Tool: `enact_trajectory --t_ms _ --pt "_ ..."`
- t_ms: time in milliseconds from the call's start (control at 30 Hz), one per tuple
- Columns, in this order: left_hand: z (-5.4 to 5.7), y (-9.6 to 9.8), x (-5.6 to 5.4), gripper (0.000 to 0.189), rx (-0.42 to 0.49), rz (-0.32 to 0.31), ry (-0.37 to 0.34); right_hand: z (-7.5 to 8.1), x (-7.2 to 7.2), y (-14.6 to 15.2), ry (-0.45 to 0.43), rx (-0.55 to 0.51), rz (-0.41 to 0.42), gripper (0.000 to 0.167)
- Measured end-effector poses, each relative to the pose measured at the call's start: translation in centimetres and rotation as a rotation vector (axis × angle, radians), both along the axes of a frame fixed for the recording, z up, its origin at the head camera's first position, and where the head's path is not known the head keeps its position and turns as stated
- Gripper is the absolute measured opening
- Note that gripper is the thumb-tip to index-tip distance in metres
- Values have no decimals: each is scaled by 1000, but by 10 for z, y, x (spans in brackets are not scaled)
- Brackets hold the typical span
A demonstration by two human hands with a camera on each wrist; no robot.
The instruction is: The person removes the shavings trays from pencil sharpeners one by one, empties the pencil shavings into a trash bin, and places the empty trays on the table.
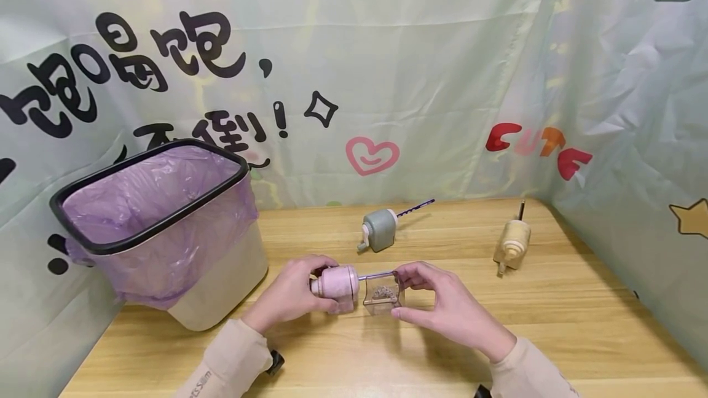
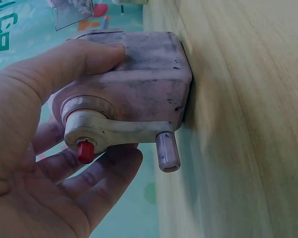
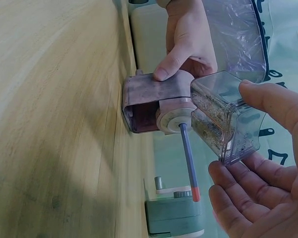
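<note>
The left hand (image 1: 293, 292) grips the pink sharpener (image 1: 338, 287) with thumb on one face and fingers round the other side, probably to steady the body. Its crank (image 2: 134, 131) sticks out free of the fingers at the hand's end. Whether the sharpener's base touches the table (image 1: 553, 330) or sits just above it, I cannot tell.

The right hand (image 1: 449, 307) pinches the clear container (image 1: 381, 304) between thumb and fingertips, just right of the pink sharpener and apart from it. Holding it by the end farther from the sharpener seems meant to leave its opening unblocked and to keep the shavings (image 1: 383, 292) inside from being jostled. The sharpener's dark slot (image 3: 144, 116) gapes, so the container likely belongs there. A blue pencil (image 3: 188, 161) with a red end juts from the pink sharpener on its right, perhaps held by the sharpener itself, since no finger supports it.

Left of the pink sharpener stands a bin (image 1: 221, 287), lined with a purple bag (image 1: 227, 214) folded over its side, presumably to keep it in place. Beyond the sharpener and slightly right is a green sharpener (image 1: 380, 230); farther right stands a yellow sharpener (image 1: 515, 241). Each has a pencil in it. Behind everything hangs a printed curtain (image 1: 442, 78).
</note>
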State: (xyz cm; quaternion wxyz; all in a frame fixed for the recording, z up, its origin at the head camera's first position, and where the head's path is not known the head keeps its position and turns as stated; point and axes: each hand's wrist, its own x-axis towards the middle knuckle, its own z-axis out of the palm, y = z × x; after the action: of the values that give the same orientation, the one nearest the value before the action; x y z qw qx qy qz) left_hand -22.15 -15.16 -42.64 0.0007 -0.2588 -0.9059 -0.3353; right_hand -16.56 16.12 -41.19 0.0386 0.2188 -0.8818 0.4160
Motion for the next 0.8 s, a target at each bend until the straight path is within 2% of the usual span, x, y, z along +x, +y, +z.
enact_trajectory --t_ms 267,533,800 --pt "1 1 3 62 11 3 0 0 1 0 9 2 29 56" --pt "2 2 3 62 -7 -7 19 -1 0 1 13 8 13 53" --pt "5 0 6 75 -75 -21 12 -2 -1 2 -2 -7 3 54"
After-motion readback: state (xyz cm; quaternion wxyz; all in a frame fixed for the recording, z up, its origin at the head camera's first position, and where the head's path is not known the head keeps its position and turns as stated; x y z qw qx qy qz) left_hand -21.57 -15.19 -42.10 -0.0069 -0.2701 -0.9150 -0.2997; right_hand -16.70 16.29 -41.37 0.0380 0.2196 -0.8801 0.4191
